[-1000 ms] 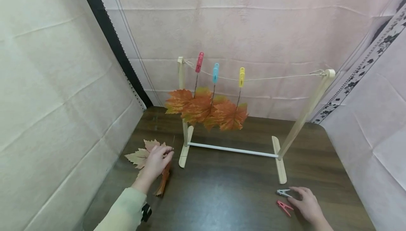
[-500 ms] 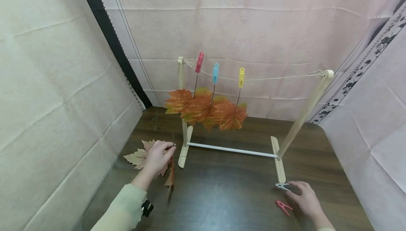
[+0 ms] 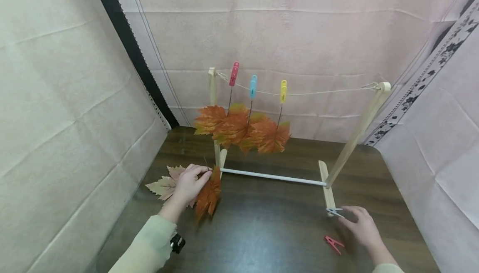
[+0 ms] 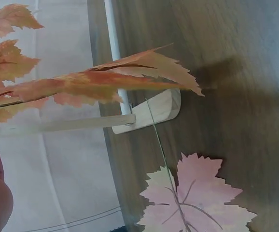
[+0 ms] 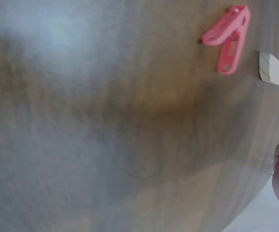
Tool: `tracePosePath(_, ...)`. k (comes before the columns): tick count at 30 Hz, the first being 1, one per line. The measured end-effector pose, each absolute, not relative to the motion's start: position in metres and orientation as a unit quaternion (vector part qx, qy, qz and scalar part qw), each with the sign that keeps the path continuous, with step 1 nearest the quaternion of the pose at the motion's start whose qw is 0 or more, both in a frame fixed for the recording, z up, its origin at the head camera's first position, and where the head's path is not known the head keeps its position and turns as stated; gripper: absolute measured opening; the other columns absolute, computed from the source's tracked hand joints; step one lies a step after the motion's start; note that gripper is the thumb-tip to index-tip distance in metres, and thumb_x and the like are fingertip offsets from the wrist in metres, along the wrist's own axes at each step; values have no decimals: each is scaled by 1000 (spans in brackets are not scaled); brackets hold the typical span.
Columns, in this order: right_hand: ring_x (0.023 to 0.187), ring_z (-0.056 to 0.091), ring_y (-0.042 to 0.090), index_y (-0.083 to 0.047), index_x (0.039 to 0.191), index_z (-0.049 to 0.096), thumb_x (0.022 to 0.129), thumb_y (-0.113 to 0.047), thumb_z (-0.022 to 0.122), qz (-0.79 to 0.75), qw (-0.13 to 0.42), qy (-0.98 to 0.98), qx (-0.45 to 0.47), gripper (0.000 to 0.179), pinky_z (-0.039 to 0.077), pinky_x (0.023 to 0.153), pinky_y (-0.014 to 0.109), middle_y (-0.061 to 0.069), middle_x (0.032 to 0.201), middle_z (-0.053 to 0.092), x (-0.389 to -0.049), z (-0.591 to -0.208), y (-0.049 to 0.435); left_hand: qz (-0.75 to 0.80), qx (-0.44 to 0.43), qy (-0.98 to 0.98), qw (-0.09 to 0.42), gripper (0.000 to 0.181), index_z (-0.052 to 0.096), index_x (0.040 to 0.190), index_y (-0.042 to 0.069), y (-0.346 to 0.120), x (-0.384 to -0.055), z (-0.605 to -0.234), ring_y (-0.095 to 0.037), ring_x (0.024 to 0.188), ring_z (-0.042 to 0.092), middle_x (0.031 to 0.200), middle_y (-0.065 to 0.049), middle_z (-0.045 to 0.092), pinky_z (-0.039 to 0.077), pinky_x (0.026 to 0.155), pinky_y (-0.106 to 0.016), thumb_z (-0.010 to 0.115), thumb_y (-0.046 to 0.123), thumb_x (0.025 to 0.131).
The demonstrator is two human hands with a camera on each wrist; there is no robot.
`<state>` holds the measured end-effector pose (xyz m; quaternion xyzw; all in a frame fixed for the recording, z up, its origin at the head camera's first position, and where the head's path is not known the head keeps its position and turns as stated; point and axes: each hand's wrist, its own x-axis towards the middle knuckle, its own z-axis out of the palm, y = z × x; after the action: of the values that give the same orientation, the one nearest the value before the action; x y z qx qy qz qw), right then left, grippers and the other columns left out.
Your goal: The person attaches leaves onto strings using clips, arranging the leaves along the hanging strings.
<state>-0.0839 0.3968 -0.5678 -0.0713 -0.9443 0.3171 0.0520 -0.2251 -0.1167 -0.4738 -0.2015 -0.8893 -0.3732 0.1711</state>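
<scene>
In the head view my left hand (image 3: 190, 183) pinches the thin stem of an orange artificial maple leaf (image 3: 209, 192), which hangs down beside the rack's left foot. Beneath that hand a pale pink-and-cream leaf (image 3: 164, 186) lies on the table; the left wrist view shows this pale leaf (image 4: 192, 200) with its stem. My right hand (image 3: 360, 226) pinches a light blue clothespin (image 3: 334, 212) between thumb and fingers, over the front end of the rack's right foot. A red clothespin (image 3: 334, 244) lies on the table close to the right hand.
A wooden rack (image 3: 353, 144) with a white crossbar (image 3: 273, 176) carries a string (image 3: 325, 92). Red (image 3: 234, 74), blue (image 3: 253, 86) and yellow clothespins (image 3: 283, 91) hold orange leaves (image 3: 271, 135) on it. Cloth walls (image 3: 75, 119) enclose the table (image 3: 254, 231).
My left hand has lifted the orange leaf and drawn it slightly rightward, turning its face to the head view. My right hand has raised the light blue clothespin away from the red one.
</scene>
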Motion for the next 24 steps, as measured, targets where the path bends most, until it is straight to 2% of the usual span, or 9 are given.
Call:
tracePosePath(3, 101, 52, 43, 0, 117, 60, 85, -25, 70, 320, 71, -943, -64, 42, 44, 79, 57, 26, 121, 46, -89, -561, 397, -399, -188, -885, 152, 8, 72, 93, 14, -114, -225, -470, -17, 85, 57, 90, 3, 67, 47, 69, -36, 68, 17, 87)
tracePosePath(8, 102, 51, 43, 0, 118, 60, 85, -23, 70, 329, 83, -939, -62, 42, 43, 80, 57, 25, 122, 46, -93, -552, 394, -431, -176, -875, 130, 9, 71, 95, 14, -110, -226, -465, -13, 86, 56, 90, 4, 64, 49, 73, -35, 68, 17, 87)
tracePosePath(15, 105, 48, 43, 0, 120, 58, 87, -27, 68, 334, 69, -938, -64, 44, 41, 81, 58, 26, 125, 43, -94, -549, 394, -436, -199, -869, 125, 4, 71, 90, 15, -104, -227, -460, -12, 83, 58, 90, 4, 64, 52, 71, -38, 68, 15, 86)
tracePosePath(24, 105, 49, 45, 3, 120, 57, 88, -24, 67, 342, 82, -935, -47, 43, 42, 82, 58, 27, 124, 44, -109, -534, 396, -441, -203, -870, 86, 7, 71, 91, 18, -98, -227, -444, -10, 80, 58, 90, 6, 61, 50, 68, -29, 66, 22, 89)
